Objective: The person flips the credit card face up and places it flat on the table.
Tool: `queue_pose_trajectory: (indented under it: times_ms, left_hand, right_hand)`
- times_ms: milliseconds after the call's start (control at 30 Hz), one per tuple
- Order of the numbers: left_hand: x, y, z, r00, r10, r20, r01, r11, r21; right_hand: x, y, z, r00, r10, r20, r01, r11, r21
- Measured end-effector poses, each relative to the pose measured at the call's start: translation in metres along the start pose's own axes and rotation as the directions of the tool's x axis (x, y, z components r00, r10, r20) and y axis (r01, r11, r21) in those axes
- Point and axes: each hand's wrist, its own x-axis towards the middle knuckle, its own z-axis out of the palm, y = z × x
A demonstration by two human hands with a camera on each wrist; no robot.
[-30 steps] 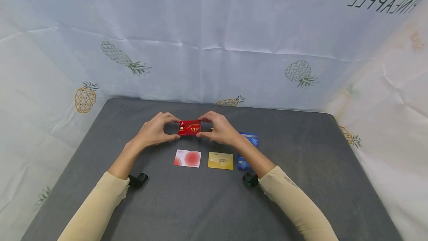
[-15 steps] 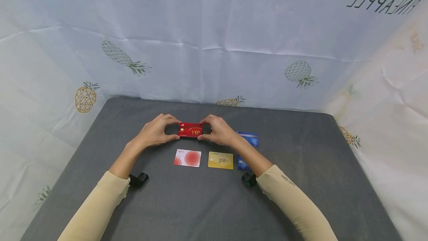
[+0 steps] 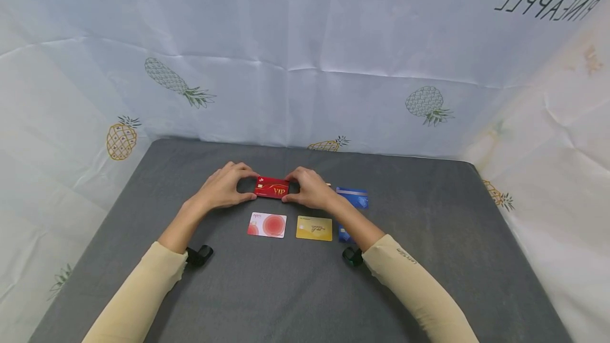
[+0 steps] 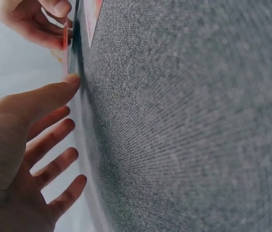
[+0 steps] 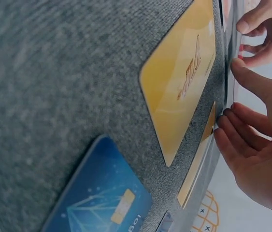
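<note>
The red card (image 3: 272,187) is being held toward the far side of the table (image 3: 452,237), its left end being pinched by thumb and fingertips of the left hand (image 3: 221,187), its right end by those of the right hand (image 3: 312,189). Below it, a pink card (image 3: 267,225), a yellow card (image 3: 314,228) and a front blue card (image 3: 344,233) are being borne in a row. Beyond the right hand, a second yellow card (image 5: 198,159) is being mostly hidden; a rear blue card (image 3: 353,198) is being partly covered by the right forearm (image 3: 358,218).

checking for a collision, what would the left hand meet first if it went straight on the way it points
The red VIP card, which the left hand holds; beyond it, probably the right hand, though depth is unclear.
</note>
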Motion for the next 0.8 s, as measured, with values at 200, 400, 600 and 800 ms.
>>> queue_pose_trajectory:
  times_ms: [200, 400, 600, 800]
  left_hand:
    - [-0.0001, 0.0001, 0.0017, 1.000, 0.000, 0.018, 0.000, 1.000, 0.014]
    - [-0.0016, 0.0009, 0.0025, 1.000, -0.013, 0.019, 0.012, 1.000, 0.009]
    - [-0.0021, 0.0016, 0.0030, 0.999, -0.024, 0.028, 0.024, 1.000, 0.005]
    - [-0.0023, 0.0026, 0.0030, 0.999, -0.021, 0.034, 0.021, 1.000, -0.005]
  right_hand:
    - [0.0016, 0.0014, 0.0030, 1.000, -0.009, 0.001, 0.009, 1.000, -0.022]
    - [0.0024, 0.0015, 0.0055, 1.000, -0.005, 0.007, 0.005, 1.000, -0.031]
    - [0.0024, 0.0011, 0.0063, 1.000, 0.001, 0.015, -0.001, 1.000, -0.031]
    - [0.0023, 0.0008, 0.0071, 1.000, 0.002, 0.011, -0.002, 0.999, -0.036]
